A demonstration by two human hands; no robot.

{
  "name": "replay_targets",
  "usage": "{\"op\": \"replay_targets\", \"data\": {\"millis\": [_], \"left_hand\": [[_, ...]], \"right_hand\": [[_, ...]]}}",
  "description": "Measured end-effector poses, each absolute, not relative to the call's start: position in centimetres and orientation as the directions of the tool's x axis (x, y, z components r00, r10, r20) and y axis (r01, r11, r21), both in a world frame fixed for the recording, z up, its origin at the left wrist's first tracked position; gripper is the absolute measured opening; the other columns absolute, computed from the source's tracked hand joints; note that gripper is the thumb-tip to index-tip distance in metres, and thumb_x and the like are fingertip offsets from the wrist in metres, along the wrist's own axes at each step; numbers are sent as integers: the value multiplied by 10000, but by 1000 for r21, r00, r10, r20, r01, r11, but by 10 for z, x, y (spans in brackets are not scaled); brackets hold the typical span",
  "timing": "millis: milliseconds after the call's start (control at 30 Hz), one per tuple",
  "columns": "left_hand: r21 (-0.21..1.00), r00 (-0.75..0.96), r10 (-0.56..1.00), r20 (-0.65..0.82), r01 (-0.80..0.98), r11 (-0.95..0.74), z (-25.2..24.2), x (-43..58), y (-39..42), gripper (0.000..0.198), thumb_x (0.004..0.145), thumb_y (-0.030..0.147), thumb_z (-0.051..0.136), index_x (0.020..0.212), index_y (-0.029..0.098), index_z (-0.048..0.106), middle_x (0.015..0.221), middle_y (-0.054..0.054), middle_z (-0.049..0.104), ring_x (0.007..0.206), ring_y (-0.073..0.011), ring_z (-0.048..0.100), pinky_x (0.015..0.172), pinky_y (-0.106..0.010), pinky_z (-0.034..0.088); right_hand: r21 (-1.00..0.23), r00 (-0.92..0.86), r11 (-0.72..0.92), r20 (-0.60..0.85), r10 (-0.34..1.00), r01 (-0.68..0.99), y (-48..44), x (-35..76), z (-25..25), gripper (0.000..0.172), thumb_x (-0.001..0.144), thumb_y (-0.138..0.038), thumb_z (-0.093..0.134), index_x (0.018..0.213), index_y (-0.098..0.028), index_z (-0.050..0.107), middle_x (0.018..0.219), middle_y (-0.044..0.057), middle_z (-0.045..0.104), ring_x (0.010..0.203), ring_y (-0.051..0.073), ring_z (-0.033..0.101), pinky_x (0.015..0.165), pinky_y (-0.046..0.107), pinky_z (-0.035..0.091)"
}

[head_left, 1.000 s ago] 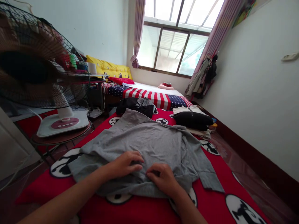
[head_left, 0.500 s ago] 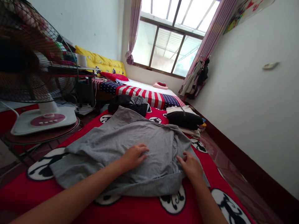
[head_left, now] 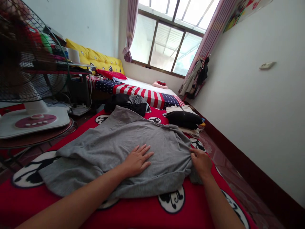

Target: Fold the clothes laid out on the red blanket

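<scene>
A grey long-sleeved shirt (head_left: 114, 143) lies spread on a red blanket (head_left: 143, 216) with black-and-white cartoon patches. My left hand (head_left: 137, 160) rests flat on the shirt's middle, fingers stretched out. My right hand (head_left: 201, 161) is at the shirt's right edge, fingers closed on a bunch of the grey cloth there.
A standing fan (head_left: 26, 73) with a white base is at the left. A dark garment pile (head_left: 127, 102) and a folded black-and-white stack (head_left: 183, 117) lie beyond the shirt. A bed with a stars-and-stripes cover (head_left: 143, 92) is behind. The white wall (head_left: 257, 95) runs along the right.
My right hand has slid from the shirt's near middle out to its right edge and gripped the cloth. My left hand has flattened on the shirt. The view has shifted right.
</scene>
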State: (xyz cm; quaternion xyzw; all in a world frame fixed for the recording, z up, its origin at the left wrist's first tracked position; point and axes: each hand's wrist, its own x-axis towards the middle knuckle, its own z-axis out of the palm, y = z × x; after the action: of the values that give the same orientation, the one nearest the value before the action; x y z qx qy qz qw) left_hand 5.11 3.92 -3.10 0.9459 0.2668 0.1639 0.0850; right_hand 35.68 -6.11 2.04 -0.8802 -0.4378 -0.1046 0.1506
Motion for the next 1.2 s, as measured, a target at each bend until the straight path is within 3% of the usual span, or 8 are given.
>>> {"op": "replay_targets", "data": {"millis": [167, 300, 433, 600, 800, 967, 1100, 1200], "left_hand": [[217, 811, 527, 253, 483, -848, -34, 51, 39, 496, 928, 490, 368, 1392, 315, 394, 1513, -81, 295, 1390, -277, 252, 1108, -493, 177], [191, 811, 519, 270, 483, -854, -37, 51, 40, 501, 928, 511, 346, 1399, 345, 370, 1522, -56, 280, 1393, -271, 241, 1109, -492, 175], [185, 807, 518, 283, 484, -855, -40, 52, 41, 501, 925, 505, 360, 1399, 346, 369, 1523, -53, 276, 1393, -273, 240, 1109, -498, 172], [202, 807, 518, 284, 477, -855, -39, 52, 40, 522, 918, 507, 374, 1403, 316, 368, 1517, -70, 288, 1395, -276, 234, 1114, -505, 165], [267, 803, 527, 276, 463, -845, -34, 51, 37, 526, 915, 515, 363, 1394, 301, 386, 1521, -80, 276, 1405, -275, 206, 1119, -517, 150], [396, 840, 497, 216, 390, -832, -25, 46, 46, 592, 849, 520, 502, 1386, 288, 412, 1522, -99, 266, 1404, -320, 189, 1109, -563, 141], [616, 891, 423, 167, 240, -750, -3, 32, 78, 379, 781, 353, 634, 1137, 227, 659, 1316, -87, 563, 1208, -265, 517, 1015, -386, 392], [685, 707, 683, 185, 406, -605, 19, 17, 125, 364, 784, 231, 582, 1137, 170, 647, 923, -56, 727, 795, -179, 679, 739, -268, 516]], "right_hand": [[-50, 632, -631, 111, 767, 774, -71, 369, 9, 402, 828, -264, 430, 1163, -307, 649, 1023, 96, 675, 873, 264, 642, 706, 354, 455], [15, 566, -589, 257, 783, 808, -57, 354, 22, 326, 775, -184, 469, 970, -233, 726, 1109, 127, 612, 1015, 292, 590, 774, 369, 462], [-123, 270, -241, 420, 867, 963, -25, 301, 32, 328, 816, -171, 443, 1043, -197, 679, 1213, 93, 580, 1047, 210, 584, 896, 309, 439], [-228, -118, 153, 160, 980, 962, 7, 257, 3, 526, 863, -427, 483, 1358, -250, 451, 1454, 63, 400, 1321, 221, 378, 1083, 403, 283], [-106, 369, -358, 113, 923, 928, 44, 303, -2, 491, 894, -393, 422, 1334, -183, 479, 1449, 124, 397, 1307, 288, 394, 1011, 482, 335], [-184, 310, -265, 288, 906, 947, 75, 281, 5, 299, 881, -269, 424, 1041, -180, 661, 1096, 88, 648, 1019, 224, 595, 863, 322, 423], [-238, 137, -31, 445, 885, 971, 80, 251, -15, 223, 845, -201, 463, 940, -198, 666, 996, 52, 644, 971, 203, 561, 857, 289, 408], [-287, 146, 5, 500, 853, 958, 80, 249, -27, 204, 830, -184, 476, 918, -197, 660, 982, 53, 633, 965, 213, 534, 870, 304, 402]]}}
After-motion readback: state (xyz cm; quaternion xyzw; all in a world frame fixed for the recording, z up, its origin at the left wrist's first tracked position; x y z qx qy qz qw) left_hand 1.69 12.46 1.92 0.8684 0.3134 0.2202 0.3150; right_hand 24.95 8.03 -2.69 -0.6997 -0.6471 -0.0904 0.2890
